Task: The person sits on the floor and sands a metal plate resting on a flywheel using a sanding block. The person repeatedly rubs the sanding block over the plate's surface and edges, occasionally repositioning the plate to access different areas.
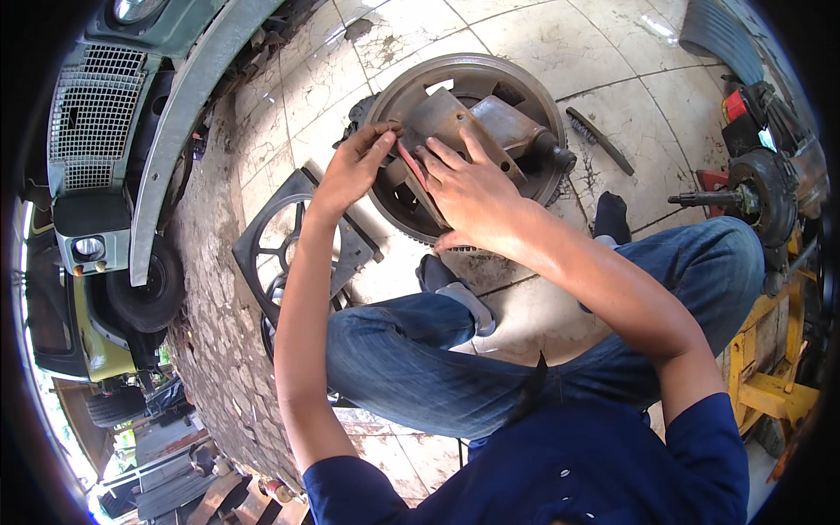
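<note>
A large round rusty metal wheel with a toothed rim lies flat on the floor before me. On it rests a brown metal part with a flat drilled plate and a cylindrical end. A thin red strip runs along the plate's near-left edge; its kind cannot be made out. My left hand is closed, its fingertips pinched at the strip's upper end. My right hand lies over the plate with fingers spread, beside the strip's lower end, its palm hiding part of the metal.
A black fan shroud lies left of the wheel. A dark brush is on the tiles to the right. Farther right are a hub with a shaft and a yellow metal frame. A vehicle front stands left.
</note>
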Demonstrator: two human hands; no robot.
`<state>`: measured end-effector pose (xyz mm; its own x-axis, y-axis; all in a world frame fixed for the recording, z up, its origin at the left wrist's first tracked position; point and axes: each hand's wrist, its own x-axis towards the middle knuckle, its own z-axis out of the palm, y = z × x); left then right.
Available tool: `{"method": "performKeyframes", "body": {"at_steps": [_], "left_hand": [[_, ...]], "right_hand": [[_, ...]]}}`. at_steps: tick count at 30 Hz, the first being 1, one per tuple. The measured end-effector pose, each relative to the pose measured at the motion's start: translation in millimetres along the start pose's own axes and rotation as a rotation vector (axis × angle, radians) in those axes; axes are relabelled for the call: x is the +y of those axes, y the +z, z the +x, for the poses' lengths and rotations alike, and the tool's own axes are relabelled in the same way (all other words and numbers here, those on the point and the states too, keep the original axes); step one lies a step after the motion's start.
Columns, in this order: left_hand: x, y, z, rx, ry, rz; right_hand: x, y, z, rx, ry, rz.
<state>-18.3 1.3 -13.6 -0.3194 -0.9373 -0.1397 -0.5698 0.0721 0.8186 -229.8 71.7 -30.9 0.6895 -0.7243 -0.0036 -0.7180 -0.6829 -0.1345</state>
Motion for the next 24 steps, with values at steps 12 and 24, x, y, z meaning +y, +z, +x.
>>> {"method": "performKeyframes", "body": {"at_steps": [12, 24], "left_hand": [[-1, 4, 16, 0.015, -0.034, 0.061], [5, 15, 24, 0.034, -0.013, 0.238]], "right_hand": [[6, 7, -1, 0.108, 0.004, 0.087], [2, 14, -9, 0.215, 0.018, 0.186]]}}
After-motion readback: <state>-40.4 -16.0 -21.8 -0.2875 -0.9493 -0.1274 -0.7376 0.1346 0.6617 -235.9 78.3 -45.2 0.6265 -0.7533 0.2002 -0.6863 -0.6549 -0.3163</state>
